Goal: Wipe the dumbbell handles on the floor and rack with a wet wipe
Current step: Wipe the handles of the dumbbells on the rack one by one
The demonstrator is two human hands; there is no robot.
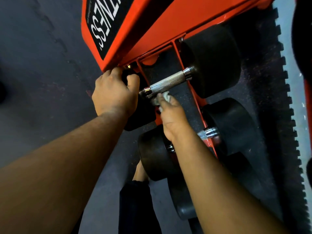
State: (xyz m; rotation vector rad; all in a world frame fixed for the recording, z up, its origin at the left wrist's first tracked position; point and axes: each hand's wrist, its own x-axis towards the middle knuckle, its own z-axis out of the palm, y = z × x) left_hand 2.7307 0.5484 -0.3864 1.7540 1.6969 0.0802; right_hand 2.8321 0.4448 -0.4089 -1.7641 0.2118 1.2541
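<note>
Centrally, right hand (173, 115) pinches wipe (164, 97) against handle (166, 82); left hand (114, 95), fingers curled, grips dumbbell head (140, 115) below rack (152, 29).

One label can be read: a black sticker (105, 22) on the orange rack (152, 19), above and beyond the left hand (114, 97), carries large white letters seen upside down, ending in "NESS". A line of small print runs beside them, too tiny to read.

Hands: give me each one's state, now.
Left hand: gripping the dumbbell's near black head.
Right hand: pinching the wet wipe against the knurled handle.
</note>
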